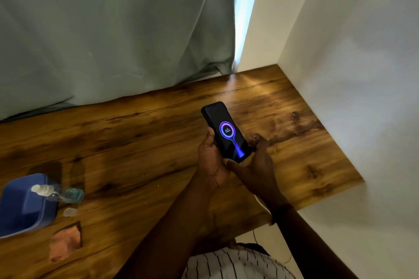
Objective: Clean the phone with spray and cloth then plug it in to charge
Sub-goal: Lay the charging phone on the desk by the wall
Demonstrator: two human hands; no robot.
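Head view: I hold the phone (226, 131) tilted up above the counter (147, 142), towards its right part near the wall (351, 63). My left hand (210, 156) grips the phone's left edge, with the thumb lying along that side. My right hand (256, 165) is cupped at the phone's lower end, fingers curled by the right edge and thumb under the bottom; whether it pinches the phone or something beneath it, I cannot tell. The lit screen shows a purple ring with 60 in it and a blue stream running down to the bottom edge. Well apart, at the counter's left end, the bottle (61, 193) lies on its side against a blue tub (22, 206), with a small clear cap (69, 212) just beside it and the pink cloth (64, 242) nearer me. A grey-green curtain (113, 29) hangs behind the counter. Nothing lies between my hands and those things.
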